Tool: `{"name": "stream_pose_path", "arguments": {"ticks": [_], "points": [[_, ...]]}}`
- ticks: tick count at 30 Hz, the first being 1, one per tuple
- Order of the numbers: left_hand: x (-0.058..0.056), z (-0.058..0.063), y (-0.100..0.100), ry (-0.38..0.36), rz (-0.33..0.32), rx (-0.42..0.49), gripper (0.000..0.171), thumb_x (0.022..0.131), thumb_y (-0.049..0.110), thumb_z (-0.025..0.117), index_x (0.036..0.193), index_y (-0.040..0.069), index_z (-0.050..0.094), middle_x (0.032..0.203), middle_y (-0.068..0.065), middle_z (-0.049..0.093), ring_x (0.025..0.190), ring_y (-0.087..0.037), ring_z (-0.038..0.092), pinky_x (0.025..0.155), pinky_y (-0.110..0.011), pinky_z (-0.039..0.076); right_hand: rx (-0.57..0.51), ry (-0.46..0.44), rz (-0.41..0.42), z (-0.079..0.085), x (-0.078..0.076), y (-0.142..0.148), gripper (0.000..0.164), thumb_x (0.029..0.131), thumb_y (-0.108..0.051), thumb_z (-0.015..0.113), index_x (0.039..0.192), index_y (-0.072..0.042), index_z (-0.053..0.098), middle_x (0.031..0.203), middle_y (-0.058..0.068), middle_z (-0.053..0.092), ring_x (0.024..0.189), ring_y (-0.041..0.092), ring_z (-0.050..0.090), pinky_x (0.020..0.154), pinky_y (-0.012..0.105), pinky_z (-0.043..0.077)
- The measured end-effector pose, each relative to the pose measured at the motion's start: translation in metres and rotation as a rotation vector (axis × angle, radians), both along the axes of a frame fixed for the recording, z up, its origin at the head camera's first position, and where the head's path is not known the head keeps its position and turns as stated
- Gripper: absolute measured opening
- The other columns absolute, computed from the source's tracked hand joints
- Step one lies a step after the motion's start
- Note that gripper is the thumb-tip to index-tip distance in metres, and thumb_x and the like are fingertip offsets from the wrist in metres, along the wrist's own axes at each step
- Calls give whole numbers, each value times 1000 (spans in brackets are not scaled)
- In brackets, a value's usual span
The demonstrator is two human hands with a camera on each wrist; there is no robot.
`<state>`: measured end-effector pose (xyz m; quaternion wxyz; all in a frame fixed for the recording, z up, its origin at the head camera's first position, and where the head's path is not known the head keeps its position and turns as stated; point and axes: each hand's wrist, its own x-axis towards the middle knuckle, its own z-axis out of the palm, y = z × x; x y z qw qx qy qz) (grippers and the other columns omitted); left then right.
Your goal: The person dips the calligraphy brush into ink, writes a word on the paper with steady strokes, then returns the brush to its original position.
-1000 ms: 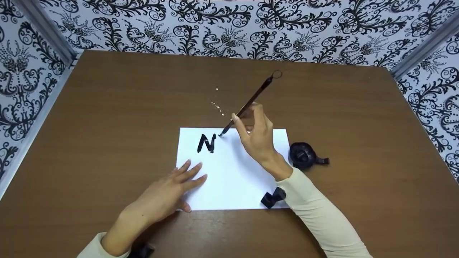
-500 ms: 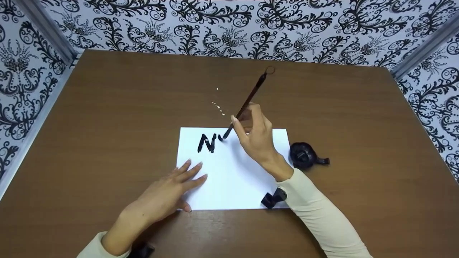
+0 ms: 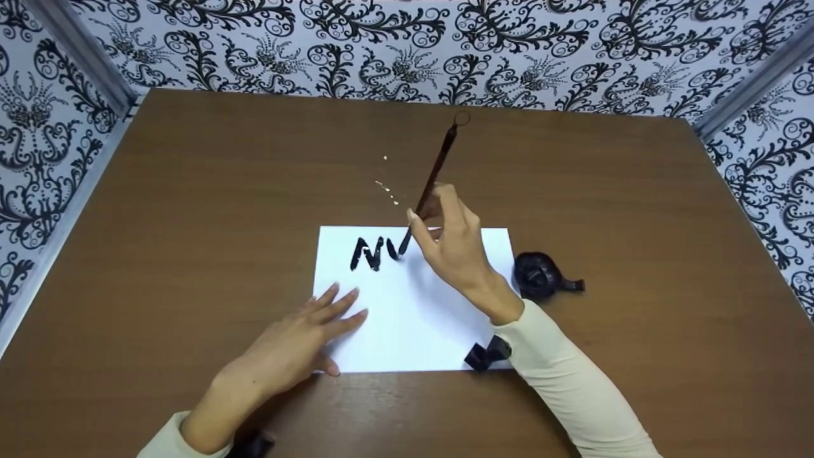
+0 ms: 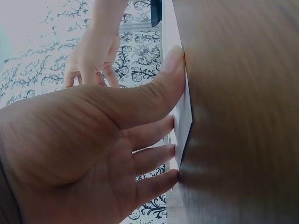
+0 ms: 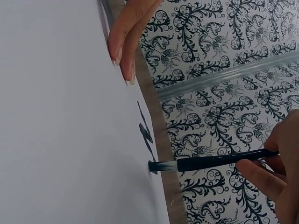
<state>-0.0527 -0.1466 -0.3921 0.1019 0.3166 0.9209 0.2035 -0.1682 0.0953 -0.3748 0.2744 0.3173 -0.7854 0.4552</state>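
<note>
My right hand pinches a dark brush with a ring at its top end. Its bristles touch the white paper in the right wrist view. Black strokes stand near the paper's top left: an N and, beside it, a short slanting stroke running down to the brush tip. With fingers spread, my left hand rests on the paper's lower left edge. In the left wrist view its thumb and fingertips press along the sheet's border.
A round black ink dish with a short handle stands right of the paper. A small black object lies on the paper's lower right corner, by my sleeve. Pale specks mark the brown table. Patterned panels surround it.
The brush tip has moved down and slightly right, leaving a new black stroke beside the N. The brush's top end has swung left, making it more upright. My left hand has stayed still.
</note>
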Motion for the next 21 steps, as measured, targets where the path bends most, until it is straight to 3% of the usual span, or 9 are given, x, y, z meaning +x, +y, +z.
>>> {"name": "stream_pose_path", "arguments": {"ticks": [9,21], "points": [[-1,0,1,35,-21,13,75,71,32,71,140,12,50,152,-12,32,139,-38,24,99,-62,34,54,9,18,5,4,2,24,88,-1,63,107,2,48,83,11,59,73,16,65,53,20,53],[-1,0,1,18,-17,11,74,73,30,73,140,12,50,152,-12,31,139,-38,24,96,-63,37,131,-46,44,13,8,6,22,88,-1,63,104,0,48,79,7,57,73,14,62,53,18,51]]}}
